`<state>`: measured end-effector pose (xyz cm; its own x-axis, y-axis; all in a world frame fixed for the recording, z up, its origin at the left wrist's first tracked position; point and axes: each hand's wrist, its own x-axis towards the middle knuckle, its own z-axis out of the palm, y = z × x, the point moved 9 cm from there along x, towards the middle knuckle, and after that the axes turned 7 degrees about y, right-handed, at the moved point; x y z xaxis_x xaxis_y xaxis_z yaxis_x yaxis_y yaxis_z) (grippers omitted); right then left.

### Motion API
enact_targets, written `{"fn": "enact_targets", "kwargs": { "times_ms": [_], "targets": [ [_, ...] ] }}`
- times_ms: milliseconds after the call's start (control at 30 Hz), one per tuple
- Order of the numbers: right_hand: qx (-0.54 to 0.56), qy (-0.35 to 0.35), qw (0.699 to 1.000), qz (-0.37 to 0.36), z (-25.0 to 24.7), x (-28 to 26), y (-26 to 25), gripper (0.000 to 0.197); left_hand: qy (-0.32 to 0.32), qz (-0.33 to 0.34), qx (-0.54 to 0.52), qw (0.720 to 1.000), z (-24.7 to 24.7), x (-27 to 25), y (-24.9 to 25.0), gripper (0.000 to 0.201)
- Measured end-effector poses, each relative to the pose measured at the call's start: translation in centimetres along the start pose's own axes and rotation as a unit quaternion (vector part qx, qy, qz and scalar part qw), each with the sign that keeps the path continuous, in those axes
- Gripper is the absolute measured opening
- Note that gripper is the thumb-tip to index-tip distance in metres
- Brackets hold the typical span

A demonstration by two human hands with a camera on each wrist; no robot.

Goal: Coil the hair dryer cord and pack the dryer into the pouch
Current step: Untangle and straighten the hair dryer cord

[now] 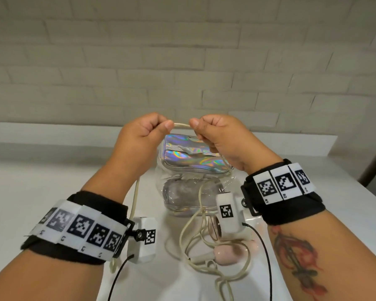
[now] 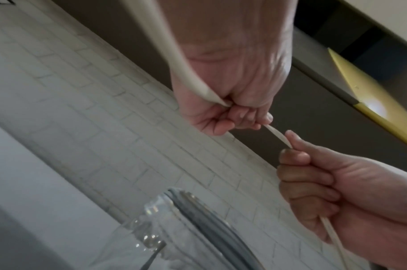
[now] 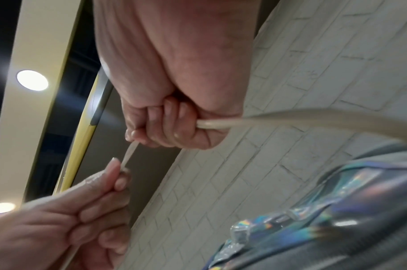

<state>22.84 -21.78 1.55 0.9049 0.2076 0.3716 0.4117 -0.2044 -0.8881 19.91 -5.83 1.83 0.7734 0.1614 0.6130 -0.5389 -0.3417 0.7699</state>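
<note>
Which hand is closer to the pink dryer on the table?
Right. The right hand is raised above the pouch, more directly over the dryer; the left hand is raised further left. Both grip the cord.

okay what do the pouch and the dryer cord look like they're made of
Pouch: seemingly soft plastic, with a shiny holographic top panel throwing rainbow glints and a clear, wrinkled lower wall you can see through.
Cord: looks like flexible rubber or vinyl sheathing, cream, matte; it bends smoothly between the left hand and right hand and lies in loose loops.
</note>
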Motion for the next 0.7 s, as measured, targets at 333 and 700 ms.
{"fn": "enact_targets", "kwargs": {
  "times_ms": [333,700],
  "targets": [
    [-0.054,0.021,0.998,0.020,-2.7,-0.7,3.2,0.042,0.180,-0.090,-0.012,0.979,-5.8,-0.6,-6.8,0.024],
    [-0.218,-0.021,0.975,-0.027,0.7,-0.9,0.4,0.041,0.072,0.070,0.281,0.954,-2.0,-2.3,-3.8,0.044]
  ]
}}
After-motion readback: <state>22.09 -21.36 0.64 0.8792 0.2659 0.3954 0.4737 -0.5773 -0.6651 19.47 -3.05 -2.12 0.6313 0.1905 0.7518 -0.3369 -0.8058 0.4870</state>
